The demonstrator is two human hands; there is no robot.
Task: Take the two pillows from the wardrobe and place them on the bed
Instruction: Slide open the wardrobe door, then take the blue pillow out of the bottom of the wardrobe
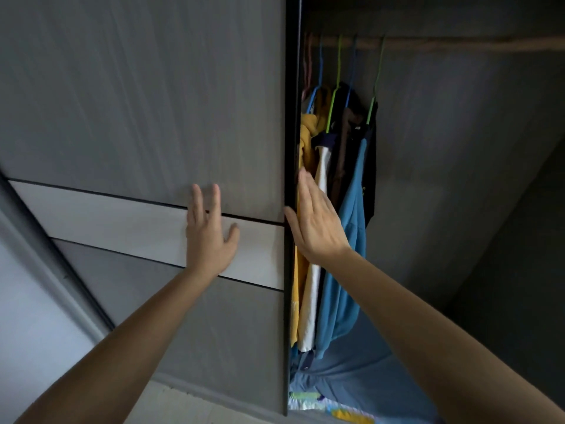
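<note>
Standing before wardrobe: a person is reaching out with both bare arms.
Sliding door [137, 117]: grey, with a pale band across it, it is covering the left part of the wardrobe [458, 179].
Left hand [209, 237]: it is lying flat on the pale band, fingers spread wide, gripping nothing.
Door edge [292, 148]: the dark vertical frame is standing between the two hands.
Right hand [315, 221]: it is pressing open-palmed at the door edge, fingers straight and together, holding nothing.
Hanging clothes [342, 209]: yellow, white, dark and blue garments are hanging from coloured hangers on a rail [458, 44], just right of the right hand.
Pillows [360, 374]: blue bedding is sitting low in the open compartment, under the clothes; whether both pillows are there, I cannot tell.
</note>
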